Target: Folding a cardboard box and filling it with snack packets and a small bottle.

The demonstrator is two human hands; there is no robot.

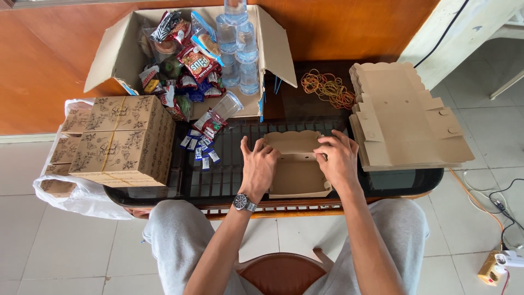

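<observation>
A small kraft cardboard box (pixel 297 164), half folded with a scalloped flap standing at its far edge, sits on the dark glass surface (pixel 218 180) just in front of the seated person, between both hands. In the head view, the left hand (pixel 258 166) lies on the box's left side wall, fingers spread and bent over the edge, a wristwatch (pixel 244 202) on that wrist. The right hand (pixel 339 159) presses on the box's right side, its fingers curled and pinching the cardboard near the flap's right corner.

To the right of the box, a stack of flat unfolded box blanks (pixel 406 117) rests on the surface, its near corner just beside the right hand. Behind the box, a loose heap of rubber bands (pixel 328 87) lies next to that stack. Farther back stands an open carton (pixel 180 52) filled with snack packets and sealed water cups (pixel 237 46). A single clear cup (pixel 226 105) lies tipped at the carton's front edge, with small blue sachets (pixel 199 146) scattered below it, near the left hand. At the left end of the surface, finished printed boxes (pixel 123 139) are stacked and tied with a rubber band, more of them sitting in a white plastic bag (pixel 76 199) beside it. A power strip (pixel 499 265) lies on the tiled floor at the right.
</observation>
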